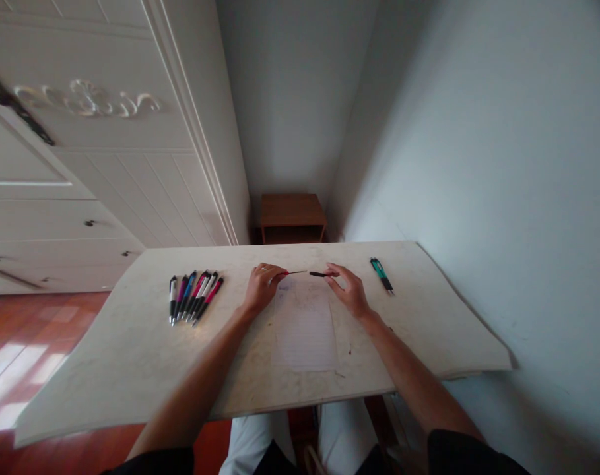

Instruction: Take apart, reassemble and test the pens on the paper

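My left hand (pixel 261 287) is closed on a red pen barrel (pixel 285 273), mostly hidden by the fingers, with a thin refill (pixel 298 272) sticking out to the right. In a pinch, my right hand (pixel 350 289) holds a black pen grip (pixel 317 274) that points left. A small gap separates the refill's tip from the grip. Both hands are over the top end of a lined sheet of paper (pixel 307 333), which bears some faint scribbles.
Several pens (pixel 197 298) in white, purple, blue, black and pink lie side by side left of my left hand. Teal and black pens (pixel 381 275) lie on the right. Beyond the pale table (pixel 146 363) are a wooden stand (pixel 293 210), a white cabinet (pixel 121 168) and a wall.
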`<state>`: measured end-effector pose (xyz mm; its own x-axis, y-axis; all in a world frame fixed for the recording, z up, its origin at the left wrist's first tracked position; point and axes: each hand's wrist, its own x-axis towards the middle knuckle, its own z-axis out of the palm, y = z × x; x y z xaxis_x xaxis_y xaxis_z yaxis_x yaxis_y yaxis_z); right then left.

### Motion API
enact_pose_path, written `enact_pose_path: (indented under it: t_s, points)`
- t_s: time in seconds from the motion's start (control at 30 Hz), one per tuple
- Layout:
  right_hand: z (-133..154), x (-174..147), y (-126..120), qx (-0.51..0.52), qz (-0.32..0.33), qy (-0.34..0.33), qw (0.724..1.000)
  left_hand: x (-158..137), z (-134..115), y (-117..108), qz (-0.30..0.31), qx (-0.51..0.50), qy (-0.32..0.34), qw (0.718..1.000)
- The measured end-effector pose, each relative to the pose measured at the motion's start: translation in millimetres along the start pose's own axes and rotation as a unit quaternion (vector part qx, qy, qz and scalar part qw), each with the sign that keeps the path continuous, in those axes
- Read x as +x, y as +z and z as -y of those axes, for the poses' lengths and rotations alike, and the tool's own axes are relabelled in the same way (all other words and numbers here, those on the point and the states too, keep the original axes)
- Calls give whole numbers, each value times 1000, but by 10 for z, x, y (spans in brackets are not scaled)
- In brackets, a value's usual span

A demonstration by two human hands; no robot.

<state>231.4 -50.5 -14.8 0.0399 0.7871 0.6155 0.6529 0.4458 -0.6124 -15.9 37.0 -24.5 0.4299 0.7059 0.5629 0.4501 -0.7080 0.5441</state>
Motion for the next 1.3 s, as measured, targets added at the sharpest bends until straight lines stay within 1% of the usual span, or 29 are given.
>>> enact_pose_path:
  t_s: [0.2,0.4,0.7,1.1,1.3]
  points:
    - [11,0,35,-15,24,-26,999,-10,-42,-10,-1,34,8,999]
    - [-43,5,33,-41,7,-40,998,-18,-39,-2,7,55,21,998]
    - [-80,-10,50,-54,18,-31,998,-21,-46,-2,4,52,29,998]
    - [-77,-1,63,-56,28,-39,997,-24,-49,8,10,35,39,999]
    - [-62,-8,75,-53,26,-49,997,-29,-104,11,21,36,40,998]
